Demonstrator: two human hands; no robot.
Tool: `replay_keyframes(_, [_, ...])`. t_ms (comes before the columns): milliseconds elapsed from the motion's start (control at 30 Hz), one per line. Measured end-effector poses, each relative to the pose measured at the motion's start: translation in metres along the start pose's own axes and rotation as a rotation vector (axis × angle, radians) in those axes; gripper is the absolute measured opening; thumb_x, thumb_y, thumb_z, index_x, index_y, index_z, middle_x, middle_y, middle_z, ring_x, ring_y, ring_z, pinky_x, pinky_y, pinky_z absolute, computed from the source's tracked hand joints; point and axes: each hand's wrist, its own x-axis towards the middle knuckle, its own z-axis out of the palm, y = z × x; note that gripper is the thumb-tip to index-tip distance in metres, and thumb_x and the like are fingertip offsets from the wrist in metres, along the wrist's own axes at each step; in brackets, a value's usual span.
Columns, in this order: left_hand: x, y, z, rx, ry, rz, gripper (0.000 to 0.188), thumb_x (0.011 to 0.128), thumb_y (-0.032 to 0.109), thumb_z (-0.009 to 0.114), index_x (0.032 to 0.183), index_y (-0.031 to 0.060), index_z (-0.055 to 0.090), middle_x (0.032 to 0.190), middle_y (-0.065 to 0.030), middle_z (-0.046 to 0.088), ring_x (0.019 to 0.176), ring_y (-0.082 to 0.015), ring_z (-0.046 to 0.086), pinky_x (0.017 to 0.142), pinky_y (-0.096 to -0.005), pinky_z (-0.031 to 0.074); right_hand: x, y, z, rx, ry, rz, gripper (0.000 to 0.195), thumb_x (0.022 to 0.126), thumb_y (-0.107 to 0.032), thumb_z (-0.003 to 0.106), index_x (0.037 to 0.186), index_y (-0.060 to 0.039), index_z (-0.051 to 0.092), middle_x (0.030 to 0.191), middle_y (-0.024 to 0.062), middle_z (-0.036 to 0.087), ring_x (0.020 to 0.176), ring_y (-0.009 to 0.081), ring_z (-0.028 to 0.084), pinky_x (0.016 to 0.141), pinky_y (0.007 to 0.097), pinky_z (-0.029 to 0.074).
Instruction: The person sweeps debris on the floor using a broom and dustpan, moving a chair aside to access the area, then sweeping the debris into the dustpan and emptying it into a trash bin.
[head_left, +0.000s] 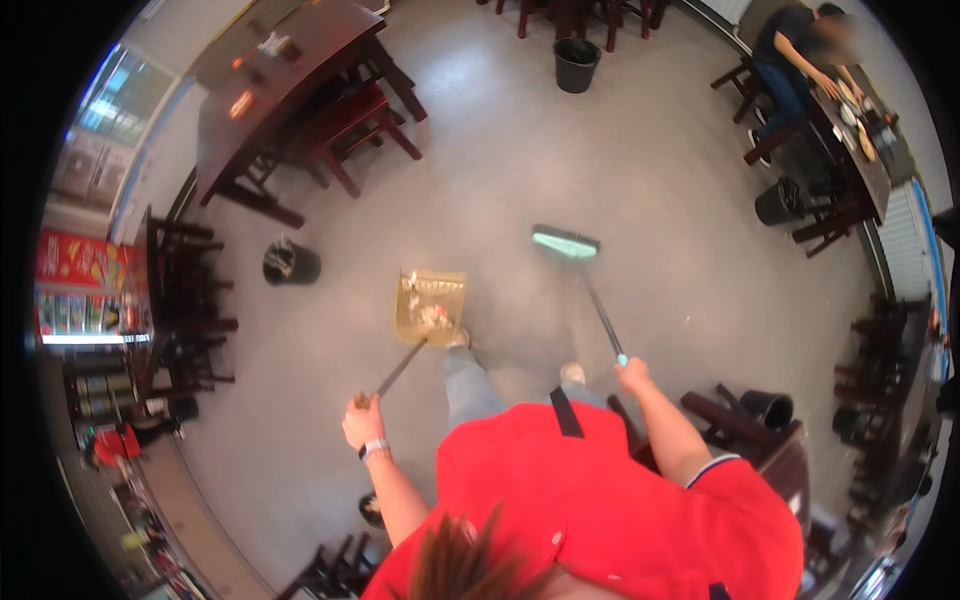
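My left hand (363, 424) is closed around the upper end of a long dustpan handle (403, 367). At its far end hangs or rests a yellowish dustpan (405, 319) with pale and reddish litter (435, 313) in it, just in front of my left foot. My right hand (635, 375) grips the broom handle (604, 315) near a mint-green section. The broom's mint-green head (564, 244) with dark bristles is ahead of me and to the right of the dustpan. Whether the bristles touch the floor, I cannot tell.
Black waste bins stand left (298, 264), ahead (577, 67) and right (776, 204). A dark wooden table (300, 67) with a red-brown stool (352, 116) is at the upper left. A person (787, 67) sits at a table on the far right. Small specks (688, 319) dot the grey floor.
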Motion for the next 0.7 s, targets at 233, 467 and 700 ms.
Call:
replay_keyframes(233, [0.155, 0.044, 0.023, 0.025, -0.111, 0.283, 0.039, 0.072, 0.038, 0.073, 0.099, 0.0105, 0.069, 0.09, -0.0127, 0.069, 0.084, -0.0296, 0.067, 0.075, -0.0393, 0.053, 0.037, -0.072, 0.084, 0.087, 0.071, 0.179, 0.032, 0.075, -0.024, 0.068, 0.088, 0.0052, 0.062, 0.091, 0.0258, 0.064, 0.086, 0.0359, 0.064, 0.075, 0.0427, 0.053])
replay_keyframes(467, [0.248, 0.083, 0.023, 0.11, -0.222, 0.673, 0.039, 0.073, 0.038, 0.072, 0.099, 0.009, 0.069, 0.09, -0.0109, 0.069, 0.084, -0.0269, 0.067, 0.075, -0.0376, 0.053, -0.068, -0.131, 0.225, 0.12, -0.112, 0.375, 0.026, 0.082, -0.016, 0.055, 0.102, -0.0001, 0.062, 0.104, 0.0209, 0.063, 0.101, 0.0316, 0.061, 0.083, 0.0407, 0.051])
replay_keyframes(700, [0.265, 0.091, 0.023, 0.014, -0.169, 0.875, 0.04, 0.07, 0.035, 0.075, 0.095, 0.0045, 0.069, 0.089, -0.0127, 0.069, 0.084, -0.0258, 0.068, 0.075, -0.0361, 0.052, -0.217, -0.159, 0.287, 0.258, -0.139, 0.705, 0.027, 0.087, -0.018, 0.054, 0.109, -0.0061, 0.061, 0.113, 0.0161, 0.062, 0.106, 0.031, 0.06, 0.087, 0.0395, 0.051])
